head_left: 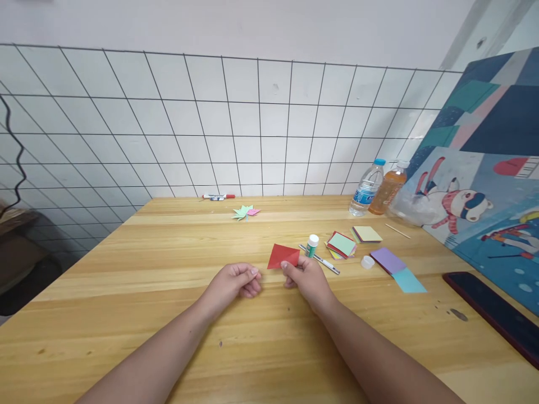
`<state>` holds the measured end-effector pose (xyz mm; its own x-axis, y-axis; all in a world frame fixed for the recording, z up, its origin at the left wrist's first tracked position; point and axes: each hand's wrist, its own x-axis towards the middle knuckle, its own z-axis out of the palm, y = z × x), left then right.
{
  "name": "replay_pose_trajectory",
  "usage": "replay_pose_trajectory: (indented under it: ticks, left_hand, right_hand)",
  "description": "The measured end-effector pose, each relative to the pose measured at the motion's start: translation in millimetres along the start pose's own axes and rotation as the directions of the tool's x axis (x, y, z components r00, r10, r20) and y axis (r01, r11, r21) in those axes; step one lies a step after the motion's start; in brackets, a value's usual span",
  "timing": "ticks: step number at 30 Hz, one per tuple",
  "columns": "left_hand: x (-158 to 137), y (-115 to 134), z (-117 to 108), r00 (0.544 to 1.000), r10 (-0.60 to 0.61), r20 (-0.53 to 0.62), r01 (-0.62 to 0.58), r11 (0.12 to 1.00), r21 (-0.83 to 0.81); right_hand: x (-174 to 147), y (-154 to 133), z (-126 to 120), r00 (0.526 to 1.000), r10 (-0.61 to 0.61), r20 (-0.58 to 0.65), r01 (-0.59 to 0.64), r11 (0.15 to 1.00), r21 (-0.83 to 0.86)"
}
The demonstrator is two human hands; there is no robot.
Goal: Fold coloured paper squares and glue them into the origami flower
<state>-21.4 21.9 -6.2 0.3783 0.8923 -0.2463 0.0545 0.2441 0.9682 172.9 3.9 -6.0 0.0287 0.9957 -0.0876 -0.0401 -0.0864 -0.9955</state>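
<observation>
A square of red paper is pinched at its right corner between the thumb and fingers of my right hand, held just above the table. To the left of it, my left hand is closed, thumb against the curled fingers, with nothing showing in it and a small gap to the paper. Just beyond my right hand stands a glue stick with a white top. A slim silver craft knife lies beside it.
Right of my hands are stacked paper squares, a second stack, a clear cap, purple paper, blue paper and a phone. Farther back are a water bottle, an amber drink bottle, folded paper leaves and markers.
</observation>
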Motion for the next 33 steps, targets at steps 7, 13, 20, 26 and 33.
replay_pose_trajectory:
  ticks: [7, 13, 20, 26, 33]
  left_hand:
    - [-1.8, -0.6, 5.1, 0.999, 0.042, 0.030, -0.044, 0.997, 0.070]
    - [-0.9, -3.7, 10.8, 0.996, 0.086, 0.033, -0.090, 0.988, 0.125]
    - [-5.9, -2.5, 11.0, 0.982, 0.111, 0.153, -0.153, 0.942, 0.298]
    - [-6.2, 1.6, 9.3, 0.990, 0.119, 0.074, -0.127, 0.985, 0.120]
    - [-3.4, -0.4, 6.6, 0.994, 0.074, 0.082, -0.081, 0.993, 0.083]
  right_hand:
    - [-0.5, 2.8, 3.9, 0.998, -0.056, 0.034, 0.057, 0.998, -0.017]
    - [-3.1, 8.1, 10.3, 0.981, -0.153, 0.116, 0.169, 0.975, -0.144]
    - [-9.8, -4.1, -1.1, 0.939, -0.248, 0.239, 0.320, 0.884, -0.341]
    - [-9.6, 0.3, 5.1, 0.965, -0.105, 0.242, 0.164, 0.957, -0.239]
    - [-9.0, 0.9, 7.5, 0.945, -0.160, 0.285, 0.203, 0.971, -0.126]
